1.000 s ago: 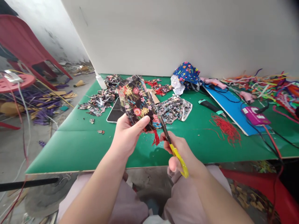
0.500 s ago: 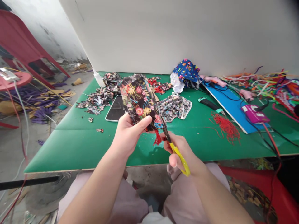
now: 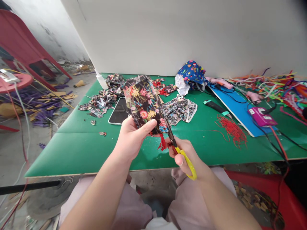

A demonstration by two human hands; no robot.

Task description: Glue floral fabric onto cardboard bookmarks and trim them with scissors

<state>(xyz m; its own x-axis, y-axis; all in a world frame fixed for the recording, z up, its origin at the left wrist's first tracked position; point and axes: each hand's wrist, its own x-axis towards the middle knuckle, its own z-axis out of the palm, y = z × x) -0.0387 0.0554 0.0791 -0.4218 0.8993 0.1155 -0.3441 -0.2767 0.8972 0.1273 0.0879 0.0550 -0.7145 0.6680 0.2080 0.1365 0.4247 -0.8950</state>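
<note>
The floral cloth (image 3: 144, 105) hides most of the scissors' blades (image 3: 170, 135); the phone (image 3: 118, 115) lies partly behind it, and the right hand's fingers (image 3: 178, 159) cover the yellow handles.

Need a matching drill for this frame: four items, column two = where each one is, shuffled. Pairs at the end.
Items
1. floral fabric
2. scissors
3. phone
4. red thread bundle

Places
A. flat on the green table, left of the hands
B. held in the right hand
C. on the table beside the blue board
D. pinched in the left hand, raised above the table

Pairs: 1-D, 2-B, 3-A, 4-C
</note>
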